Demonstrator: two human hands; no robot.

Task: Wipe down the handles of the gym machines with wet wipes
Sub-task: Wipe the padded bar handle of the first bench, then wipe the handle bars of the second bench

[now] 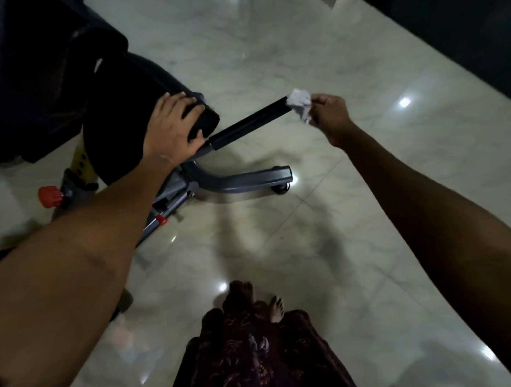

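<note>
A black foam handle [251, 121] sticks out to the right from a gym bench with a black padded seat [124, 111]. My right hand [328, 114] pinches a crumpled white wet wipe [300, 103] against the handle's far tip. My left hand [173, 126] rests on the end of the black pad, fingers curled over its edge beside the handle's base.
The bench's grey base leg [248, 179] with a small wheel [280, 189] lies on the glossy marble floor [335, 205]. A red knob [49, 196] and a yellow post [80, 160] sit at the left. Dark furniture runs along the upper right. My bare feet [277, 308] stand below.
</note>
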